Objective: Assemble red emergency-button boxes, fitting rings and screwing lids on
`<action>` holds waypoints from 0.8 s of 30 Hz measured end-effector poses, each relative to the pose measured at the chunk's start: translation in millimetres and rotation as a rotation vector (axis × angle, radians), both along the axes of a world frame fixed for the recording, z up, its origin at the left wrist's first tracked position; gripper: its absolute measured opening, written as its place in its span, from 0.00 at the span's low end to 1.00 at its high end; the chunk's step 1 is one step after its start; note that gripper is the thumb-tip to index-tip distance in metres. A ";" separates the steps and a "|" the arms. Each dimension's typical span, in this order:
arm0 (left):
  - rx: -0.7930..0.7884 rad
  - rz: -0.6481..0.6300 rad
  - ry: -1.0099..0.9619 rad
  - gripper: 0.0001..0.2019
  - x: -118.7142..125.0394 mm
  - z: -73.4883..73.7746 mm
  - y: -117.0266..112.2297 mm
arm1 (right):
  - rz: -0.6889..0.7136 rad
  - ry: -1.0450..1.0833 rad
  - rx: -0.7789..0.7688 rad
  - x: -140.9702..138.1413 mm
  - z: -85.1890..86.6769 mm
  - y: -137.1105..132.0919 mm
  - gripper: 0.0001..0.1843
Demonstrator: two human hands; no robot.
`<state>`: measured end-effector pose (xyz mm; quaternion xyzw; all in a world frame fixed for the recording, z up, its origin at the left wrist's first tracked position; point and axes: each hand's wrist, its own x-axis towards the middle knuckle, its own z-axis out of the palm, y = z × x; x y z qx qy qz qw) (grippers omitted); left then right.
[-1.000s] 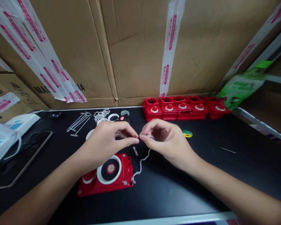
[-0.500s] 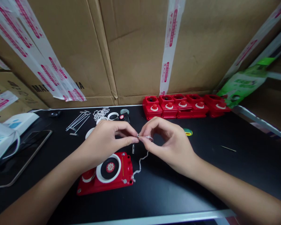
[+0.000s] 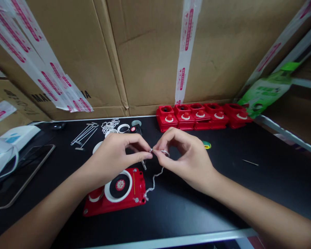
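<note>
My left hand (image 3: 119, 155) is closed, thumb and forefinger pinching at the end of a thin pale chain (image 3: 155, 178). Below those fingers hangs a shiny metal end (image 3: 144, 164), apparently the head of a small metal hammer; the rest is hidden by the hand. My right hand (image 3: 185, 157) pinches the chain close to the left fingertips, with a loop of it over the fingers. From there the chain drops to the edge of a red box (image 3: 138, 185), which lies under my left wrist and has a white ring with a black round centre.
Several metal T-shaped hammers (image 3: 85, 135), a heap of chain (image 3: 110, 125) and white rings (image 3: 123, 128) lie at the back left. Red boxes (image 3: 185, 121) line the back. A green bottle (image 3: 268, 90), a green-yellow object (image 3: 206, 145), a thin rod (image 3: 250, 162) and a tablet (image 3: 23, 176) surround the workspace.
The metal end below my left fingers has swung from upright to tilted. Both hands keep their pinch at nearly the same spot, and the whole view has shifted slightly.
</note>
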<state>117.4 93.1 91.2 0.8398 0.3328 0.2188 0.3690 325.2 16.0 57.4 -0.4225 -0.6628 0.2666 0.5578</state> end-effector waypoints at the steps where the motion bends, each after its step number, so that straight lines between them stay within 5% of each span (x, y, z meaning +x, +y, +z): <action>1: 0.009 0.000 0.005 0.02 0.1 0.5 -0.1 | 0.004 0.005 -0.001 0.1 0.0 0.1 0.08; 24: 0.071 0.011 0.033 0.02 -3.2 0.0 2.8 | 0.065 0.084 -0.085 2.7 3.2 3.4 0.10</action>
